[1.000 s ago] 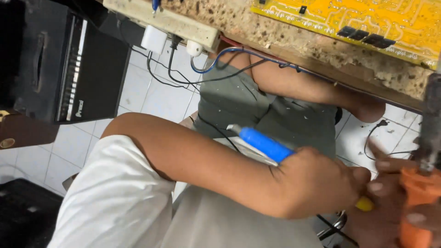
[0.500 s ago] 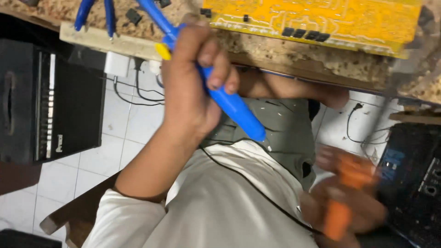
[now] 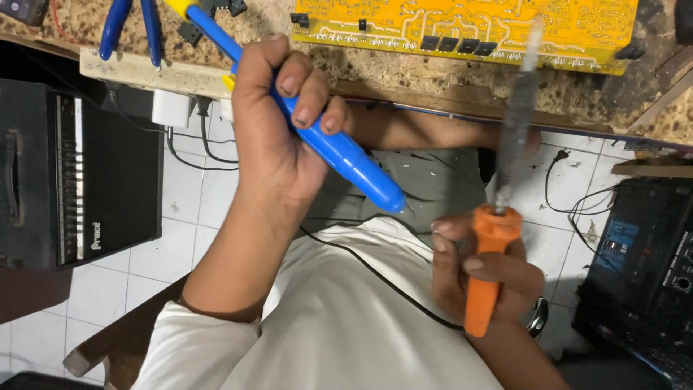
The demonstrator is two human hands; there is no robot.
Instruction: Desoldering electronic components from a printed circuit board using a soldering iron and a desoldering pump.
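Below the blue pliers (image 3: 130,29), the left hand (image 3: 278,137) wraps fully around a blue desoldering pump (image 3: 317,130), tip angled down, while the right hand (image 3: 484,278) grips an orange-handled soldering iron (image 3: 498,217), its rod raised toward the yellow circuit board (image 3: 462,25).

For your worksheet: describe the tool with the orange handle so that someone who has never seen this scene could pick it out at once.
Start at the yellow circuit board on the speckled bench, then drop toward the right hand. It grips a soldering iron, with a grey shaft pointing up at the board. Unlike the blue desoldering pump in the left hand, its handle is orange.
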